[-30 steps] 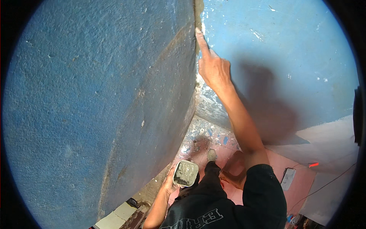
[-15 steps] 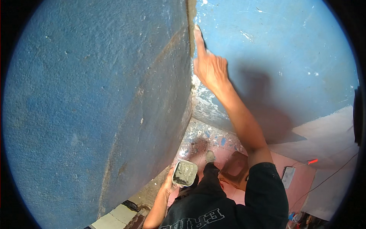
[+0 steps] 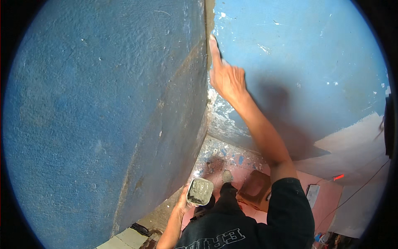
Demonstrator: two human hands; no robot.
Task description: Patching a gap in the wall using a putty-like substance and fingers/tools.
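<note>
Below, my left hand (image 3: 183,202) is closed round the side of a small square tub (image 3: 200,191) with wet grey-green paste in it, perhaps mortar or filler. My right hand (image 3: 227,81) is up at the inner corner where two blue walls meet. Its index finger is stretched out, the tip pressed on a band of wet grey paste (image 3: 209,25) running down the corner. The other fingers are curled back with nothing visible in them; the thumb is mostly hidden.
A rough dark blue wall (image 3: 83,116) fills the left; a lighter blue wall (image 3: 298,45) with chipped paint stands ahead. On the pink tiled floor are paint flakes (image 3: 224,152), a brown box-like object (image 3: 255,186) and a light flat piece (image 3: 313,195). A thin cable (image 3: 352,196) hangs at right.
My right fingertip has slid a little way down the corner paste. The left hand still holds the tub, and the whole view has shifted slightly.
</note>
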